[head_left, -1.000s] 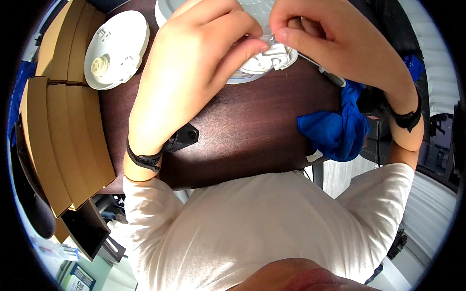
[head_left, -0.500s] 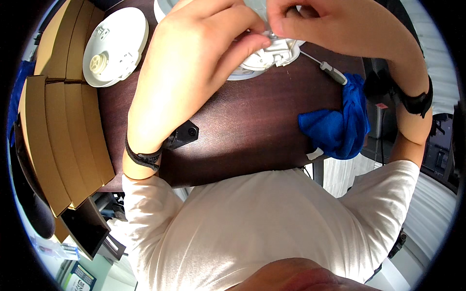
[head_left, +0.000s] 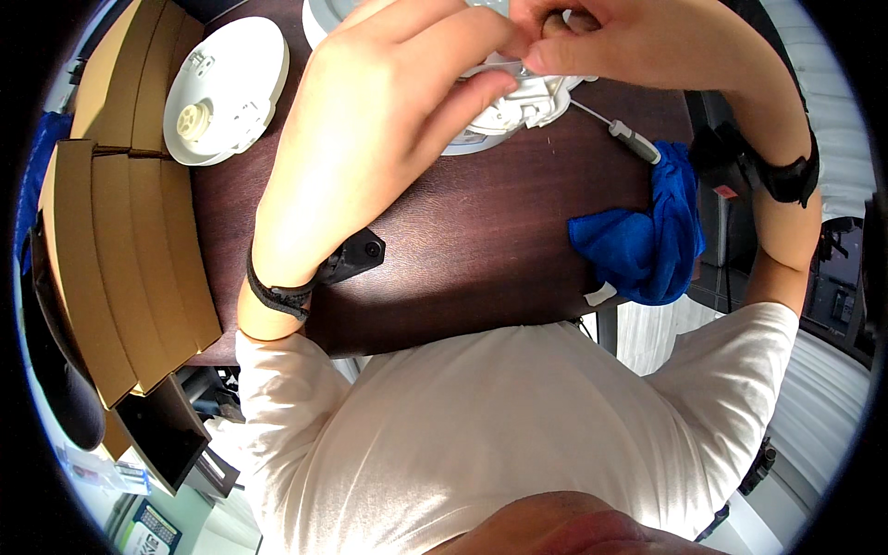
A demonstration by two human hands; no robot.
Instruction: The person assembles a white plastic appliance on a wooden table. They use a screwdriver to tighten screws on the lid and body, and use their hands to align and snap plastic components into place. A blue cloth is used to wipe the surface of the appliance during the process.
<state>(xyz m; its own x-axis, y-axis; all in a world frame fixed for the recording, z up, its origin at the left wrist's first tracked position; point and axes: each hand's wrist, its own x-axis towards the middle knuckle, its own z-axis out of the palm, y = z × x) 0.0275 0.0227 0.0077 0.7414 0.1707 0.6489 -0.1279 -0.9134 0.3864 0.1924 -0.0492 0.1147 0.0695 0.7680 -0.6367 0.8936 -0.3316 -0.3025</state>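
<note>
Plastic assembly [head_left: 529, 105] is white, uneven and ridged on top.

Strong light filled the scene and fell hardest on the left: the left hand [head_left: 398, 88] was pale with glare and its forearm nearly burnt out. The right hand [head_left: 610, 46] was more evenly exposed, with shade among its curled fingers. Highlights thinned the detail on the white mechanism [head_left: 527, 109]. A soft sheen lay across the dark table [head_left: 518, 231], sinking into shadow at the near edge. The fisheye lens bowed the cardboard box [head_left: 139, 268]; black filled the corners, bluish fringing traced the left rim, and the near-left package [head_left: 153, 532] looked soft.
</note>
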